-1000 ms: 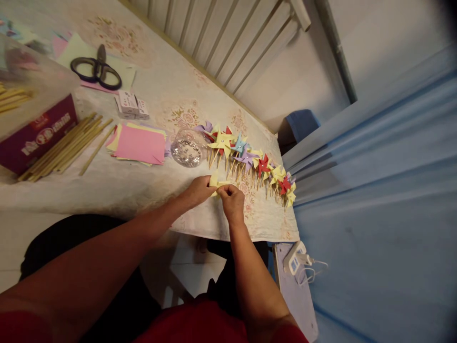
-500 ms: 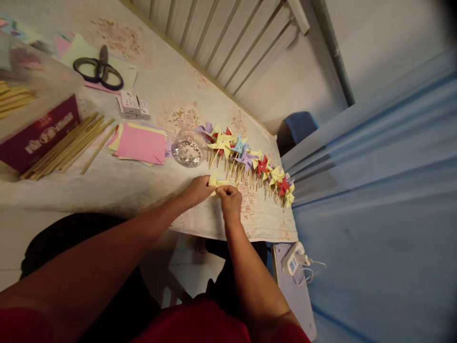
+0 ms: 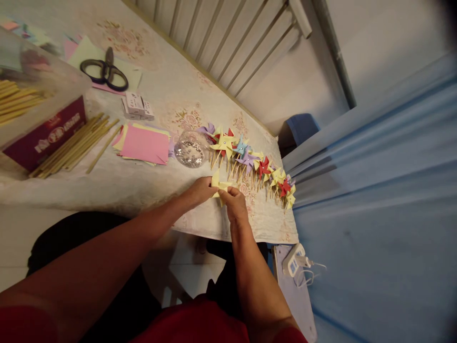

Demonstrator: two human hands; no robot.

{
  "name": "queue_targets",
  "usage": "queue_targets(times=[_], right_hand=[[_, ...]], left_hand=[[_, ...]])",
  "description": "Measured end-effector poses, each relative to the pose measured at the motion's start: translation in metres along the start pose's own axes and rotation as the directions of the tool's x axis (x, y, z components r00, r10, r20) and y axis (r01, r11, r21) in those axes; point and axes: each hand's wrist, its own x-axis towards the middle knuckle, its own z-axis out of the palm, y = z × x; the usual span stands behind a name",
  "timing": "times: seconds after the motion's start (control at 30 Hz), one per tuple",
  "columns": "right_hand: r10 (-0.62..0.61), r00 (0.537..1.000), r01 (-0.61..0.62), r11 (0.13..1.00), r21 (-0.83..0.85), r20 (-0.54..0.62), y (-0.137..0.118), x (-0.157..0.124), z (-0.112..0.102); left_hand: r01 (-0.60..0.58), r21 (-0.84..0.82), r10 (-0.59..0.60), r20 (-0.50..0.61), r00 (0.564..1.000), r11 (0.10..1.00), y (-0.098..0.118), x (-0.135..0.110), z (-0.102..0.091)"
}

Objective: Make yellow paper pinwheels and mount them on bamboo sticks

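Observation:
Between my two hands is a yellow paper pinwheel (image 3: 216, 180), its points folded and partly covered by my fingers. My left hand (image 3: 203, 189) pinches it from the left side. From the right, my right hand (image 3: 234, 202) grips it with thumb and fingertips near the middle. Just beyond them a clear round container (image 3: 190, 149) holds many small shiny fasteners. A row of finished pinwheels (image 3: 247, 160) in yellow, red, purple and blue lies to the right, on thin sticks.
Left of the container lies a stack of coloured paper (image 3: 144, 144). Wooden sticks (image 3: 73, 148) rest against a plastic box (image 3: 46, 131). Scissors (image 3: 104, 72) and small boxes (image 3: 137, 106) sit farther back. A blue curtain (image 3: 374, 190) hangs at the right, near a power strip (image 3: 294, 259).
My right hand has shifted slightly and turned at the yellow pinwheel, and more of its folded points now show. The whole view has moved a little.

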Motion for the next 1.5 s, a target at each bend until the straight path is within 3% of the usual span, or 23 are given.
queue_targets(times=[0.47, 0.73, 0.97, 1.3, 1.5], right_hand=[[0.043, 0.999, -0.044, 0.998, 0.04, 0.009, 0.001, 0.001, 0.0], [0.066, 0.997, -0.07, 0.993, 0.099, 0.041, -0.001, 0.0, 0.003], [0.069, 0.996, -0.075, 0.99, 0.12, 0.05, -0.003, -0.004, 0.003], [0.086, 0.996, -0.087, 0.992, 0.095, 0.016, -0.005, -0.006, 0.003], [0.053, 0.999, -0.053, 0.996, 0.074, 0.013, 0.001, -0.007, 0.003]], left_hand=[[0.023, -0.035, -0.023, -0.016, 1.0, 0.999, 0.008, -0.005, -0.002], [-0.001, 0.033, 0.001, -0.014, 1.0, 0.999, 0.008, -0.005, -0.003], [0.013, -0.029, -0.013, -0.001, 1.0, 0.999, 0.008, -0.008, -0.002], [0.121, -0.294, -0.078, 0.154, 0.985, 0.948, 0.004, -0.009, -0.003], [0.074, -0.259, -0.052, 0.092, 0.994, 0.963, -0.003, -0.005, -0.002]])
